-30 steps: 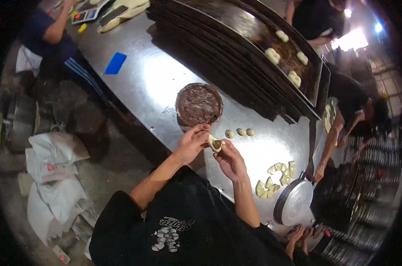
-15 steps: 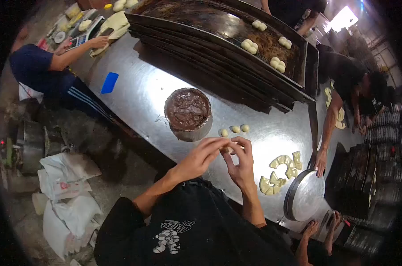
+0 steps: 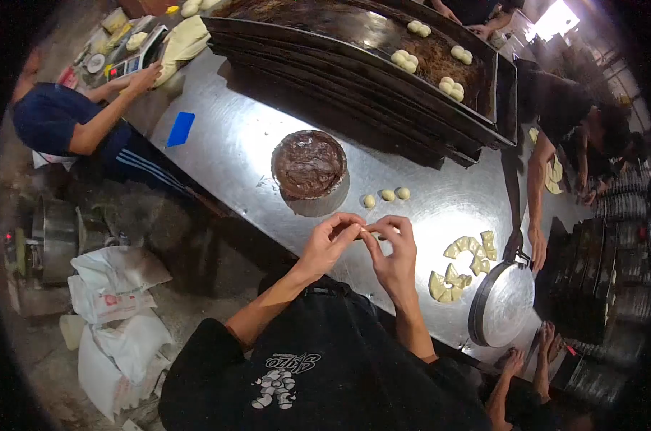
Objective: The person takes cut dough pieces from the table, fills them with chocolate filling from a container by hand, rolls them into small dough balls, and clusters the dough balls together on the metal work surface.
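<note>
My left hand (image 3: 330, 243) and my right hand (image 3: 394, 251) meet at the fingertips above the near edge of the metal table. Both are pinched together, and the small dough piece seen between them earlier is now hidden by the fingers. Just beyond my left hand stands a round tub of dark brown filling (image 3: 309, 164). Several small dough balls (image 3: 388, 195) lie to the right of the tub. Flat dough pieces (image 3: 446, 284) are spread farther right, beside a round metal press (image 3: 507, 304).
A stack of dark trays (image 3: 368, 86) fills the far side, with dough clusters (image 3: 451, 88) on top. A blue scraper (image 3: 181, 128) lies at the left. Co-workers stand at the left and right, one with a hand (image 3: 537, 248) near the press. White sacks (image 3: 117, 287) are on the floor.
My hands have closed over the filled dough piece that showed between them a second ago. The left co-worker's arms have moved at the scale. The camera view has shifted.
</note>
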The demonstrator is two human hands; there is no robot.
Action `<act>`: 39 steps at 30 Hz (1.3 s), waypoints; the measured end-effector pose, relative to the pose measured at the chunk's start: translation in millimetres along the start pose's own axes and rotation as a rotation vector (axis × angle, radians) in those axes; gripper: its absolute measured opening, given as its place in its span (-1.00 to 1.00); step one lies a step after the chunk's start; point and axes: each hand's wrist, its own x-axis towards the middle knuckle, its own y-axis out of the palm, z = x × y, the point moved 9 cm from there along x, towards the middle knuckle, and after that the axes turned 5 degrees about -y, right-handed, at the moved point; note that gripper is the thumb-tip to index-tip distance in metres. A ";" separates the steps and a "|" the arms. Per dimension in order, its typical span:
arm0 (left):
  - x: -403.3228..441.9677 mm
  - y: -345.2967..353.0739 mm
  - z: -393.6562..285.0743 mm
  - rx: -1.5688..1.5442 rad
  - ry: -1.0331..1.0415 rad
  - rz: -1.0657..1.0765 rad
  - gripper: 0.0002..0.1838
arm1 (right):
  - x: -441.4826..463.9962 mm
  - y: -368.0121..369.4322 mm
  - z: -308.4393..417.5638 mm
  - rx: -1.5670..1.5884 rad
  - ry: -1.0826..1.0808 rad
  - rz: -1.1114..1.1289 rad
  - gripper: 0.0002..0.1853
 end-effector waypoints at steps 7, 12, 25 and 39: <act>10.6 25.0 -6.3 0.413 0.217 0.143 -0.60 | -29.8 2.6 -46.5 -0.091 0.163 -0.017 -0.83; 4.9 22.8 -6.5 0.225 0.188 0.121 -0.59 | -111.9 45.5 -117.1 -0.284 0.053 0.108 -0.78; 3.5 -13.8 -20.4 0.295 0.190 -0.039 -0.75 | -116.2 84.2 -120.8 -0.272 -0.080 0.058 -0.90; 87.1 36.9 -40.7 0.937 0.475 0.152 -0.76 | -98.2 44.5 -164.7 -0.371 0.176 -0.030 -0.77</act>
